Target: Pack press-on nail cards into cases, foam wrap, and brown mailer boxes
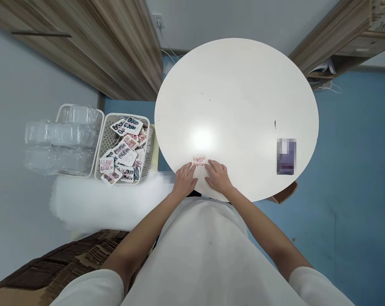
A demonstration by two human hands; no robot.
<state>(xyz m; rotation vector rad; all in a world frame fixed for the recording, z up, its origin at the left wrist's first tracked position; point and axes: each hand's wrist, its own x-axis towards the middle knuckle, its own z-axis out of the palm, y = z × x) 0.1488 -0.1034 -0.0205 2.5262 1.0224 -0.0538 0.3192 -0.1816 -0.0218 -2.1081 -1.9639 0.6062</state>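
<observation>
Use the white oval worktop (237,80) as flat support. With left grip (183,180) and right grip (219,176) both open, palms down near its close edge, handle the card of pink press-on nails (199,160), lying flat between the fingertips (209,162), lightly by its ends; cannot tell if already touched. Avoid pressing the nails.

The only view is from the wearer's head, above the near edge of the round white worktop (237,85), facing forward and steeply down, far enough up to frame nearly its whole rim, the wearer's white shirt (211,246) and the wall (217,21) beyond the far edge.
</observation>
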